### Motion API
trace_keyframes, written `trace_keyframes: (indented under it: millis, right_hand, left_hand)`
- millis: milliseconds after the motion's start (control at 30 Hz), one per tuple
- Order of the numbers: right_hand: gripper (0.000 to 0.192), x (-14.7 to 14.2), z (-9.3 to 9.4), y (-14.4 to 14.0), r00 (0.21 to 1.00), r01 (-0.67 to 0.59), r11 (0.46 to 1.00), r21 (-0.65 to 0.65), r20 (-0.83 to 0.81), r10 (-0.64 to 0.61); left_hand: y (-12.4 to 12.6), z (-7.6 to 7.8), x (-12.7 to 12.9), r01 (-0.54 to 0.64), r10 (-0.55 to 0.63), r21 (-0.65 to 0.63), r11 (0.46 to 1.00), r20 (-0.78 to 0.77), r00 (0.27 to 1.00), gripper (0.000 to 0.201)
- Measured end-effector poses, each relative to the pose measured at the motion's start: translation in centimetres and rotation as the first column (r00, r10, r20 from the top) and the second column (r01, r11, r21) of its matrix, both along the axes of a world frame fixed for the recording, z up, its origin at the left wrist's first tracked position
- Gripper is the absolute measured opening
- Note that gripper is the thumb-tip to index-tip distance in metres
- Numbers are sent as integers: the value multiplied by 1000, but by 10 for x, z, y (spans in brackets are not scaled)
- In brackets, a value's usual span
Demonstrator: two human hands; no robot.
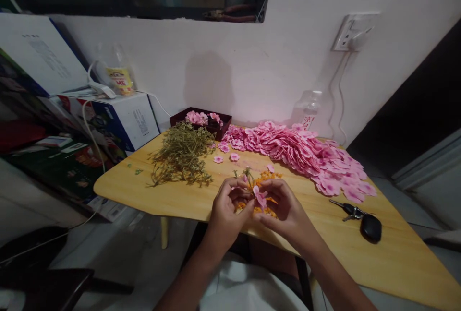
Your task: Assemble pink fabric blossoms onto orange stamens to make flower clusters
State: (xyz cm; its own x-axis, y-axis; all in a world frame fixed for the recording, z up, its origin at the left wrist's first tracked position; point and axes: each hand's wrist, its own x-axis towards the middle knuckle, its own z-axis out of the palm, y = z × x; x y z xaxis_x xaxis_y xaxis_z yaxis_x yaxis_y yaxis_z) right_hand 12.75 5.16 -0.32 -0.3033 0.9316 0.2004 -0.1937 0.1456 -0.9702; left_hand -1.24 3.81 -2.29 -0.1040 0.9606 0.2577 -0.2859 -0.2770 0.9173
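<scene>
Both hands meet over the near edge of the wooden table. My left hand (230, 205) is closed in a pinch on a thin green sprig (248, 175), whose tips stick up past the fingers. Between the two hands is a pink fabric flower piece (260, 197), pinched by the curled fingers of my right hand (284, 205). Small orange bits (264, 176) lie on the table behind and beneath the hands, partly covered by them. A heap of flat pink flower pieces (288, 148) spreads at the back right, and a pile of green stems (183, 152) lies at the left.
A dark tray (225, 126) with pink flowers stands against the wall, beside a clear plastic bottle (308, 109). Keys with a black fob (370, 227) lie on the table (403, 263) at right. Cartons (133, 119) with cables stand off the left end.
</scene>
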Motion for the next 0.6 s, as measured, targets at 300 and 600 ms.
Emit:
trace_keyframes:
  millis: [300, 600]
  right_hand:
    - [34, 12, 4, 6, 986, 165, 977, -133, -18, -169]
    - [30, 9, 31, 9, 992, 125, 991, -41, -23, -126]
  left_hand:
    - [1, -2, -7, -112, 132, 81, 990, -321, 938, 11]
    - [-8, 1, 1, -116, 113, 11, 993, -334, 936, 37]
